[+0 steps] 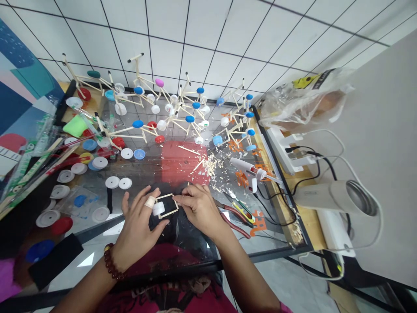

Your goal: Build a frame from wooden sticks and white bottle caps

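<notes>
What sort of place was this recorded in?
Probably a makeshift craft bench, at home or in a small workshop: a glue gun and pliers lie near wood shavings, and stick-and-cap models stand towards a tiled wall.

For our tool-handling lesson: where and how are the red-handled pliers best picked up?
I'd grip the pliers around both red handles, coming from above on the person's right. The handles splay out that way, while the head end lies beside the right hand.
</notes>
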`<action>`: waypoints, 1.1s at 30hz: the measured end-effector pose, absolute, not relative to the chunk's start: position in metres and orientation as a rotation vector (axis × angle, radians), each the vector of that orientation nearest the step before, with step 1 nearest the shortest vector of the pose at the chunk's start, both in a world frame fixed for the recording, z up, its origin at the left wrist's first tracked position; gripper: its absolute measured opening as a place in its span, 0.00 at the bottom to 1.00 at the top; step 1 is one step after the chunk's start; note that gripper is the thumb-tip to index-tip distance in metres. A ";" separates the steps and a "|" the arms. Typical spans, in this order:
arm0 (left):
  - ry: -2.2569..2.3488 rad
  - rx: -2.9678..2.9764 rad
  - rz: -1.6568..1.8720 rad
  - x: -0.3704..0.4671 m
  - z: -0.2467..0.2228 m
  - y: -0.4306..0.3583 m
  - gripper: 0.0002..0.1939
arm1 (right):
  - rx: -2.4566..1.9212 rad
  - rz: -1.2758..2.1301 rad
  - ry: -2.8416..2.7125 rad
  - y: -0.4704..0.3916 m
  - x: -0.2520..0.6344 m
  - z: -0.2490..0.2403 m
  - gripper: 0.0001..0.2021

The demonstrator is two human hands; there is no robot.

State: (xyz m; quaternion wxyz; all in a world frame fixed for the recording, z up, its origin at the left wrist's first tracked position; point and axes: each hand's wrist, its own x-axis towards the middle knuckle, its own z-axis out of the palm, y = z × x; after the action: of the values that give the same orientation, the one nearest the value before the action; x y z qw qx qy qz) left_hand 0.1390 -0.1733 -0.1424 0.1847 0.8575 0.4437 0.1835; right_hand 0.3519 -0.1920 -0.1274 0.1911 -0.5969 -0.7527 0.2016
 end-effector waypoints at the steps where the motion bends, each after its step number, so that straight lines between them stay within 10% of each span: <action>1: 1.249 2.418 0.520 0.139 -0.142 -0.173 0.33 | -1.674 0.571 -2.112 -0.192 0.352 -0.128 0.15; 33: 1.263 2.423 0.536 0.138 -0.145 -0.174 0.35 | -1.707 0.437 -2.190 -0.200 0.354 -0.123 0.18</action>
State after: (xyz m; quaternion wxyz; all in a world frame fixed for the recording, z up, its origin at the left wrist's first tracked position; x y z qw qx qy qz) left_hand 0.1379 -0.1736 -0.1452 0.1776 0.8563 0.4464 0.1894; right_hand 0.3540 -0.1999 -0.1226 0.1647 -0.5992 -0.7683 0.1534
